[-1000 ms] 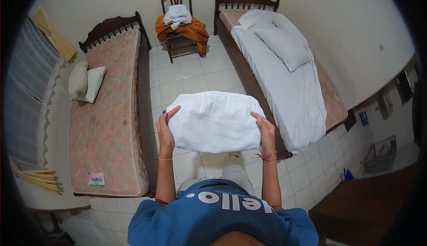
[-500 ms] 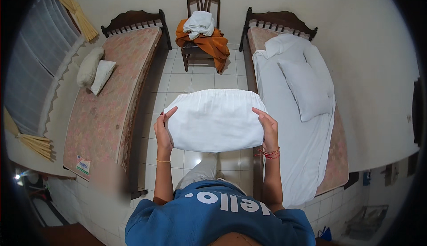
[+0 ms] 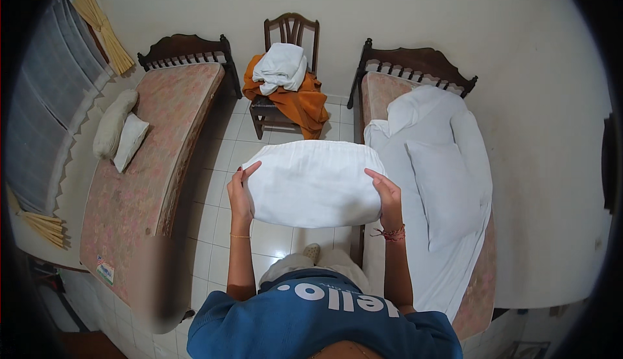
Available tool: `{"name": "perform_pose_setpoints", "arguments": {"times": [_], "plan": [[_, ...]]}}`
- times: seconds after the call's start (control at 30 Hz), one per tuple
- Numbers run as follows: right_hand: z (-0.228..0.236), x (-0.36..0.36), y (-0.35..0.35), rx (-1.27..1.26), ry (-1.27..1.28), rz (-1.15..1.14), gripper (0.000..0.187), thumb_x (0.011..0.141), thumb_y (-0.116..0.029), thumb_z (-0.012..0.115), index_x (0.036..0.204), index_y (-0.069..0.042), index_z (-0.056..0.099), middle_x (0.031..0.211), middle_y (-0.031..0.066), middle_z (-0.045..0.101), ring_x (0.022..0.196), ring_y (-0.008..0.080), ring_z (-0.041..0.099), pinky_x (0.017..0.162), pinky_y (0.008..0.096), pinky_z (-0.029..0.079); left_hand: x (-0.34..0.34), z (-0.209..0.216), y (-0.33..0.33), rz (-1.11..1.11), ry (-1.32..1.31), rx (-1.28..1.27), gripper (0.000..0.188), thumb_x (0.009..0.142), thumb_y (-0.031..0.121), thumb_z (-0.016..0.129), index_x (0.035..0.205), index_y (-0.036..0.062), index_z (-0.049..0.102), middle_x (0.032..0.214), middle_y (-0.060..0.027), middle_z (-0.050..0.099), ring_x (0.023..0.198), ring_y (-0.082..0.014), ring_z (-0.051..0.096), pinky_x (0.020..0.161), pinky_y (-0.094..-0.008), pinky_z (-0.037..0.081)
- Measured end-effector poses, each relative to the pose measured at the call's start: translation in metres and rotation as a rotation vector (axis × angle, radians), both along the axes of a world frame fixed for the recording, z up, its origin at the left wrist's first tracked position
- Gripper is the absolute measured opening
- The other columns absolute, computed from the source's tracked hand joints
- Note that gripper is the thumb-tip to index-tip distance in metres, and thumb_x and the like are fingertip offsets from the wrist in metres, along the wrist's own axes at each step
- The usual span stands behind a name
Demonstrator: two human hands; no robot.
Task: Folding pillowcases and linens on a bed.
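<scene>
A folded white fitted sheet [image 3: 313,185] with a gathered far edge is stretched flat between my two hands, in front of my body at about the middle of the view. My left hand [image 3: 240,193] grips its left end, thumb lying on top and the other fingers underneath, mostly hidden. On the right end, my right hand [image 3: 388,198] holds in the same way, thumb on the upper face. Beyond the sheet stands a dark wooden chair [image 3: 292,27], with a white folded cloth [image 3: 280,67] on top of an orange cloth [image 3: 305,107].
To the left lies a bare pinkish mattress [image 3: 156,138] with a bolster [image 3: 115,124] and a small pillow [image 3: 131,140]. The right bed bears a loose white sheet [image 3: 415,281], a pillow [image 3: 444,190] and a bolster [image 3: 468,142]. Tiled floor [image 3: 217,197] runs between the beds.
The view has shifted, so the beds and chair sit lower in the picture and the chair looks nearer. Both hands keep hold of the fitted sheet, which stays stretched between them.
</scene>
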State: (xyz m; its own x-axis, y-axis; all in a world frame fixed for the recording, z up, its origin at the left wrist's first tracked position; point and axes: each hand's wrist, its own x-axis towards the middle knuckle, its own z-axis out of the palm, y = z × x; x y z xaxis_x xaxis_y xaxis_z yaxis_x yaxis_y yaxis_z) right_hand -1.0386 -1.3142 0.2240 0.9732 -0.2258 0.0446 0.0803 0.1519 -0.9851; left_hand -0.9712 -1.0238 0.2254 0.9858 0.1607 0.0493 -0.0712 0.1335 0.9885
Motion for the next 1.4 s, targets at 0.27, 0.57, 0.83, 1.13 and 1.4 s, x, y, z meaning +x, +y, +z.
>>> {"name": "perform_pose_setpoints", "arguments": {"times": [0.27, 0.57, 0.83, 1.13, 1.4], "plan": [[-0.011, 0.142, -0.063, -0.030, 0.030, 0.072, 0.030, 0.087, -0.016, 0.048, 0.107, 0.002, 0.059, 0.104, 0.0057, 0.060, 0.095, 0.0087, 0.051, 0.088, 0.0224, 0.035, 0.094, 0.000, -0.060, 0.088, 0.073, 0.003, 0.048, 0.089, 0.028, 0.031, 0.102, -0.0072, 0.060, 0.101, -0.0145, 0.056, 0.098, -0.0180, 0.046, 0.093, -0.0252, 0.029], [-0.013, 0.294, -0.113, -0.067, -0.029, 0.301, 0.027, 0.086, -0.014, 0.050, 0.107, -0.001, 0.060, 0.098, 0.0006, 0.061, 0.082, 0.0034, 0.048, 0.076, 0.0176, 0.036, 0.177, -0.009, -0.114, 0.348, 0.111, -0.022, 0.047, 0.088, 0.030, 0.033, 0.102, -0.0044, 0.062, 0.096, -0.0104, 0.057, 0.088, -0.0163, 0.049, 0.086, -0.0238, 0.034], [-0.026, 0.400, -0.128, -0.127, 0.035, 0.455, 0.030, 0.087, -0.015, 0.046, 0.108, 0.002, 0.058, 0.109, 0.0080, 0.058, 0.103, 0.0113, 0.049, 0.094, 0.0254, 0.031, 0.249, -0.024, -0.137, 0.498, 0.122, -0.006, 0.046, 0.087, 0.031, 0.034, 0.102, -0.0020, 0.063, 0.096, -0.0103, 0.059, 0.088, -0.0161, 0.049, 0.086, -0.0241, 0.034], [-0.031, 0.539, -0.117, -0.040, 0.000, 0.479, 0.026, 0.087, -0.012, 0.049, 0.106, 0.002, 0.060, 0.103, 0.0049, 0.060, 0.091, 0.0070, 0.050, 0.085, 0.0199, 0.035, 0.373, -0.033, -0.138, 0.586, 0.061, -0.045, 0.046, 0.086, 0.030, 0.034, 0.101, -0.0029, 0.063, 0.094, -0.0105, 0.059, 0.087, -0.0164, 0.050, 0.086, -0.0255, 0.035], [-0.026, 0.637, -0.111, -0.040, 0.006, 0.605, 0.027, 0.087, -0.012, 0.049, 0.107, 0.002, 0.059, 0.098, 0.0018, 0.059, 0.086, 0.0041, 0.047, 0.081, 0.0186, 0.034, 0.452, -0.031, -0.134, 0.611, 0.158, -0.081, 0.046, 0.086, 0.027, 0.031, 0.101, -0.0042, 0.062, 0.100, -0.0108, 0.059, 0.093, -0.0162, 0.049, 0.091, -0.0272, 0.033]]}}
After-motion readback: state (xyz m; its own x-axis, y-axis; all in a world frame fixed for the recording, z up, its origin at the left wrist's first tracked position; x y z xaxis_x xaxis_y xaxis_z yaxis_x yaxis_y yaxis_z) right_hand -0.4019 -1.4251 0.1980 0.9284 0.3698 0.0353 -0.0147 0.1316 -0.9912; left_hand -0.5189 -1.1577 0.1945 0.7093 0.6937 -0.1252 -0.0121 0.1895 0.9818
